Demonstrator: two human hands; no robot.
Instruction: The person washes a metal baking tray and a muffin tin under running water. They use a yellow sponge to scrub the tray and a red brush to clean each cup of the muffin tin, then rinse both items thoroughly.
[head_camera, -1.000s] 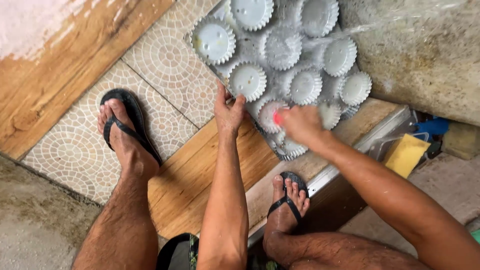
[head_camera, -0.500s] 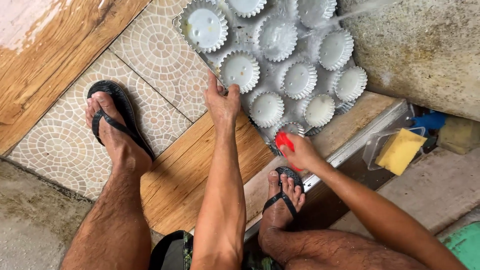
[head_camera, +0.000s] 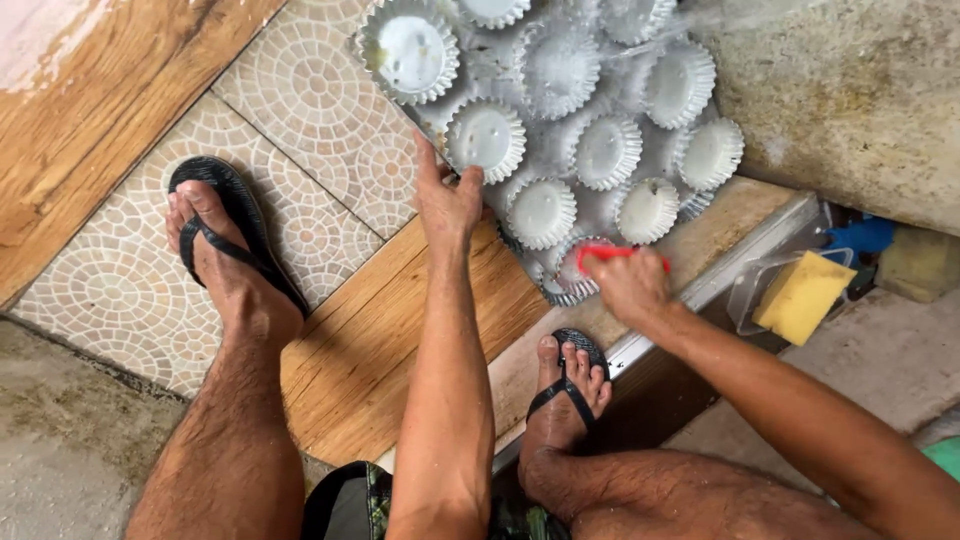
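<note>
A metal baking tray (head_camera: 458, 120) with several fluted round cups lies on the tiled floor, wet and soapy. My left hand (head_camera: 445, 200) presses on the tray's near left edge, fingers spread by a cup. My right hand (head_camera: 622, 282) grips a red brush (head_camera: 612, 254) and holds it over the cup at the tray's near corner (head_camera: 568, 280). A thin stream of water (head_camera: 690, 20) falls across the tray's far right side.
My feet in black flip-flops stand on the patterned tiles (head_camera: 225, 240) and on the wooden strip by the metal sill (head_camera: 568, 385). A yellow sponge (head_camera: 803, 295) sits in a clear container at right, below a rough concrete wall (head_camera: 860, 90).
The view has shifted so the tray sits higher in the frame. My right hand with the red brush has moved toward the tray's near corner. My left hand stays on the tray edge.
</note>
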